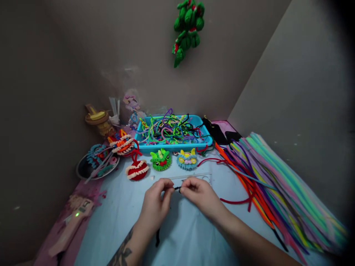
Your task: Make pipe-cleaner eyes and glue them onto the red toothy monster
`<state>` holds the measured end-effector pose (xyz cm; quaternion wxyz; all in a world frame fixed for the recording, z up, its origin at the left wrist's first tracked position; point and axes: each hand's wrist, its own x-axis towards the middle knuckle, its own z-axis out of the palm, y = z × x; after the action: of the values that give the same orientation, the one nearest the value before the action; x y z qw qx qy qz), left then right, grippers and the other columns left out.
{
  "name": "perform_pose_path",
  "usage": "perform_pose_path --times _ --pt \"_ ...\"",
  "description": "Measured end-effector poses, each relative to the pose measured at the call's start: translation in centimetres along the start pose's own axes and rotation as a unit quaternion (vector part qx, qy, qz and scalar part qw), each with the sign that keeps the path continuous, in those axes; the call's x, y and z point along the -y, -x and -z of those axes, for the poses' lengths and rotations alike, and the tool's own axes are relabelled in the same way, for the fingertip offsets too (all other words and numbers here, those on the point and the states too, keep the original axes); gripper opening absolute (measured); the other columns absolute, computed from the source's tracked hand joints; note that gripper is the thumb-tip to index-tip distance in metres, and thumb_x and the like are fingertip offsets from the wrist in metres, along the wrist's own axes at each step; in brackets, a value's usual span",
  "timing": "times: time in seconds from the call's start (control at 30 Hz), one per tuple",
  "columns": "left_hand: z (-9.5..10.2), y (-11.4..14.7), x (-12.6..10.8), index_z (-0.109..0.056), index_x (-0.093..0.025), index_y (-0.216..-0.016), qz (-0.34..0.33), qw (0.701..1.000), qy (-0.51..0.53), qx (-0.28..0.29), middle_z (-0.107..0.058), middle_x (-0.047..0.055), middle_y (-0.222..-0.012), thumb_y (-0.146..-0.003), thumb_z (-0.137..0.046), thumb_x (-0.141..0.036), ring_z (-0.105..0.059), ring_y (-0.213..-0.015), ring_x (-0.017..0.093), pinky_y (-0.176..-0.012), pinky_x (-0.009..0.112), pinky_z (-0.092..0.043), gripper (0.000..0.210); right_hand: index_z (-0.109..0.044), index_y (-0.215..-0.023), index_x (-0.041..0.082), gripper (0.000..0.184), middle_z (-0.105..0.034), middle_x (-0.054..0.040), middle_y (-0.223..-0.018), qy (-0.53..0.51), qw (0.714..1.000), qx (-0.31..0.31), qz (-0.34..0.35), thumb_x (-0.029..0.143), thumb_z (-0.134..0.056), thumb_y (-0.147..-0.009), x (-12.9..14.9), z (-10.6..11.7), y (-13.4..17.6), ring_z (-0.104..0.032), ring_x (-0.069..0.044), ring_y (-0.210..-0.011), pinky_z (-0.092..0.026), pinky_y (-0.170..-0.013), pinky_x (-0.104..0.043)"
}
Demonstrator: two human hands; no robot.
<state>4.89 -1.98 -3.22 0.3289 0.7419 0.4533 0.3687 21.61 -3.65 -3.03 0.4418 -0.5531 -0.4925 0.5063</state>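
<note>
Black strip [178, 188] sits just below the centre of the frame, above the pale blue desk [119, 221], a short length of it showing between the two hands. The left hand [155, 199] pinches one end between thumb and forefinger, and the right hand [200, 194] grips the other the same way; neither is free. A black tail [157, 237] shows lower down beside the left wrist, though I cannot tell whether it belongs to the same strip. The step looks like bending or twisting this small section, and that probably goes best with both pinches close to the working point, one side held firm while the other turns in small, even moves. Pulling hard could stretch or kink it, so light, steady tension seems wiser. Dark material in dim light is hard to read, so tilting the section towards the eyes should help in checking the shape. A thin pale tool [191, 176] lies just beyond the fingertips, partly hidden, and the green figure [161, 161] and light-blue figure [187, 161] stand farther up the frame; elbows and forearms are best swung clear of them.
</note>
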Motion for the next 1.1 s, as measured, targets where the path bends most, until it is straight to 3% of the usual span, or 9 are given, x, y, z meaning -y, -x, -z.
perform_pose_path --times 0.1,0.2,0.37,0.47,0.83,0.9,0.97,1.03,1.1 --pt "0.2 -0.1 0.2 -0.058 -0.019 -0.087 -0.026 0.999 -0.034 0.026 -0.066 0.003 -0.084 -0.085 -0.049 -0.014 -0.061 -0.079 0.015 -0.073 0.026 -0.047 0.011 -0.059 -0.066 0.018 0.012 -0.053 -0.0002 -0.068 0.182 0.972 -0.005 0.151 0.015 -0.055 -0.077 0.3 0.7 0.1 -0.051 -0.014 -0.067 -0.037 -0.061 -0.025" --pt "0.2 -0.2 0.1 -0.061 -0.019 -0.089 -0.029 0.997 -0.045 0.050 -0.067 0.004 -0.088 -0.085 -0.048 -0.013 -0.062 -0.082 0.016 -0.076 0.027 -0.046 0.015 -0.059 -0.071 0.018 0.016 -0.055 -0.0022 -0.072 0.269 0.933 0.005 0.238 0.009 -0.049 -0.081 0.2 0.9 0.3 -0.053 -0.016 -0.072 -0.039 -0.064 -0.027" --pt "0.2 -0.2 -0.4 -0.065 -0.018 -0.093 0.042 0.996 -0.004 0.083 -0.069 0.005 -0.089 -0.083 -0.054 -0.021 -0.063 -0.079 0.016 -0.070 0.025 -0.048 0.015 -0.059 -0.076 0.018 0.016 -0.057 -0.0035 -0.074 0.325 0.907 -0.008 0.269 0.008 -0.049 -0.083 -0.2 0.7 0.5 -0.054 -0.018 -0.075 -0.041 -0.067 -0.027" --pt "0.1 -0.3 -0.7 -0.067 -0.018 -0.082 0.073 0.993 -0.011 0.088 -0.069 0.004 -0.079 -0.083 -0.054 -0.024 -0.062 -0.070 0.016 -0.064 0.024 -0.046 0.014 -0.058 -0.074 0.019 0.017 -0.056 -0.0032 -0.074 0.345 0.893 -0.012 0.290 0.009 -0.049 -0.085 -0.3 0.7 0.5 -0.053 -0.018 -0.074 -0.040 -0.067 -0.027" --pt "-0.7 -0.1 -1.1 -0.061 -0.016 -0.069 0.064 0.991 -0.096 0.067 -0.064 0.004 -0.069 -0.080 -0.048 -0.017 -0.057 -0.065 0.016 -0.062 0.025 -0.041 0.017 -0.056 -0.067 0.017 0.028 -0.053 -0.0039 -0.067 0.433 0.823 -0.025 0.367 0.011 -0.042 -0.090 -1.5 -0.4 1.1 -0.049 -0.017 -0.066 -0.038 -0.061 -0.028" --pt "-0.6 -0.1 -1.2 -0.060 -0.016 -0.068 0.074 0.992 -0.081 0.061 -0.063 0.004 -0.068 -0.079 -0.048 -0.018 -0.056 -0.065 0.016 -0.063 0.025 -0.040 0.017 -0.057 -0.067 0.017 0.027 -0.054 -0.0039 -0.068 0.409 0.839 -0.020 0.358 0.011 -0.043 -0.089 -1.3 -0.4 1.1 -0.050 -0.017 -0.067 -0.038 -0.062 -0.029" --pt "-0.3 -0.2 -1.2 -0.060 -0.016 -0.067 0.089 0.993 -0.042 0.060 -0.061 0.003 -0.067 -0.077 -0.049 -0.018 -0.054 -0.064 0.015 -0.062 0.025 -0.039 0.016 -0.060 -0.070 0.017 0.022 -0.054 -0.0029 -0.069 0.336 0.891 -0.016 0.306 0.011 -0.047 -0.086 -0.8 -0.2 0.9 -0.051 -0.016 -0.067 -0.039 -0.062 -0.028" --pt "0.1 -0.5 -1.2 -0.060 -0.016 -0.066 0.114 0.990 0.029 0.076 -0.059 0.001 -0.064 -0.075 -0.050 -0.020 -0.051 -0.061 0.014 -0.059 0.024 -0.038 0.013 -0.063 -0.070 0.018 0.015 -0.054 -0.0012 -0.069 0.221 0.952 -0.010 0.212 0.012 -0.053 -0.080 -0.2 0.2 0.6 -0.052 -0.014 -0.066 -0.039 -0.059 -0.026" --pt "0.5 -0.6 -1.3 -0.060 -0.016 -0.067 0.152 0.976 0.116 0.108 -0.054 -0.001 -0.060 -0.074 -0.052 -0.023 -0.046 -0.056 0.012 -0.054 0.022 -0.036 0.013 -0.063 -0.065 0.018 0.008 -0.054 0.0004 -0.065 0.080 0.992 0.018 0.095 0.016 -0.060 -0.073 0.2 0.4 0.3 -0.050 -0.012 -0.061 -0.037 -0.055 -0.024"
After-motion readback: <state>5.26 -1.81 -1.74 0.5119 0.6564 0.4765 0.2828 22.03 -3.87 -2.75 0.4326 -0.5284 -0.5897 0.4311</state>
